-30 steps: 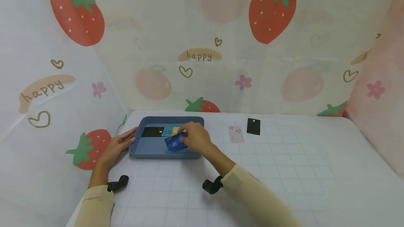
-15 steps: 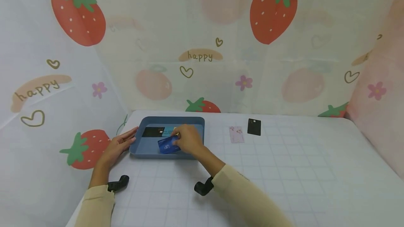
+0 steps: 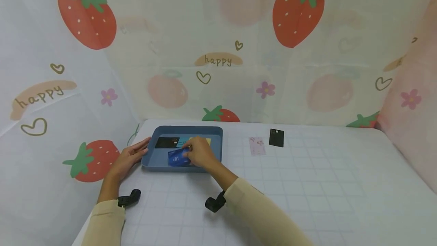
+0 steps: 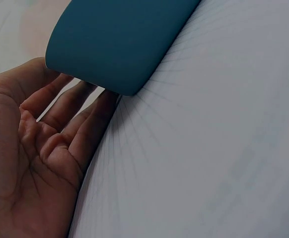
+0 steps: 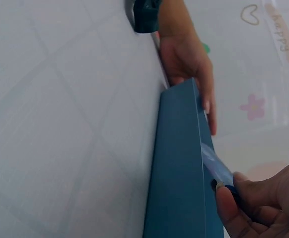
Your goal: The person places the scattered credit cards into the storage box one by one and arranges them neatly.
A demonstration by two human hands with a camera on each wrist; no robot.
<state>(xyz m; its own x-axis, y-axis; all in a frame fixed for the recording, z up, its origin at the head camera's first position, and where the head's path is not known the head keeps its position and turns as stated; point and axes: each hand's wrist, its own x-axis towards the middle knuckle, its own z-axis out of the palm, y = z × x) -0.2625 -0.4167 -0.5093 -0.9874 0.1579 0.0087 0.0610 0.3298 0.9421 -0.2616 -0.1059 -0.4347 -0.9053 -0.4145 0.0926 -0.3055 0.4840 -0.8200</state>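
Note:
Inside the blue tray (image 3: pixel 146 162), my right hand (image 3: pixel 201 154) pinches a blue card (image 3: pixel 176 157) by its right end, between thumb and fingers. The card lies low over the front half of the tray; whether it touches the floor is unclear. Behind it lie a black card (image 3: pixel 166 142), a light-blue card (image 3: pixel 181 142) and a yellow card (image 3: pixel 208 141), the last two partly hidden by the hand. My left hand (image 3: pixel 127 159) rests with straight fingers against the tray's left wall. In the left wrist view, the left fingers (image 4: pixel 80 104) touch the tray's corner.
To the right of the tray, a pink patterned card (image 3: pixel 257 146) and another black card (image 3: pixel 276 137) lie on the white gridded tablecloth (image 3: pixel 290 185). A strawberry-print curtain (image 3: pixel 218 86) stands behind the table and along both sides.
My right hand has moved left across the tray and slightly lower with the blue card, uncovering part of the yellow card. The left hand has stayed at the tray's left wall.

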